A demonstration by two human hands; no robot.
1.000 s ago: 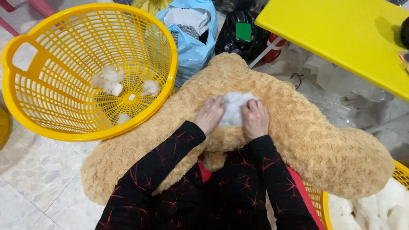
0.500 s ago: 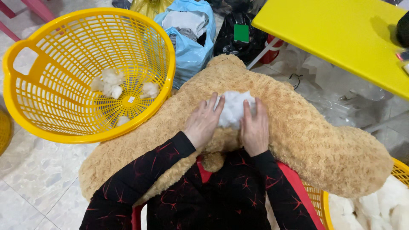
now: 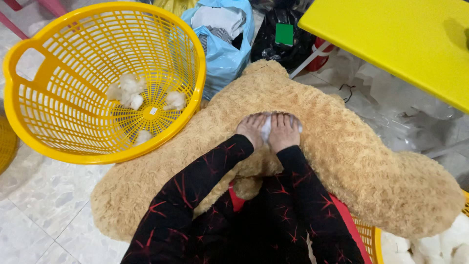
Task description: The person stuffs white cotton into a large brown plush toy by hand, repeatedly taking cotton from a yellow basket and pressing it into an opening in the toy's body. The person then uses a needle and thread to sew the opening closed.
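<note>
Black red-streaked sleeves [image 3: 210,195] lowest in frame; above them left hand [image 3: 251,130] and right hand [image 3: 283,131] side by side, fingers curled down around a wad of white stuffing [image 3: 266,128], pressed into the tan plush toy skin [image 3: 342,156] across the lap. Beyond, left: yellow basket [image 3: 190,54] with a few white tufts [image 3: 128,91]. Farther: blue bag [image 3: 222,54], yellow table [image 3: 391,39]

This looks like a small home workshop for stuffing plush toys. A large tan plush toy skin [image 3: 342,161] lies over pale floor tiles [image 3: 44,195], beside a yellow plastic laundry basket [image 3: 58,142] holding tufts of white stuffing [image 3: 128,92]. More white filling [image 3: 439,244] sits in another basket. A yellow worktop [image 3: 405,44], a blue plastic bag [image 3: 222,54] and a black bag [image 3: 278,46] crowd close around.
</note>
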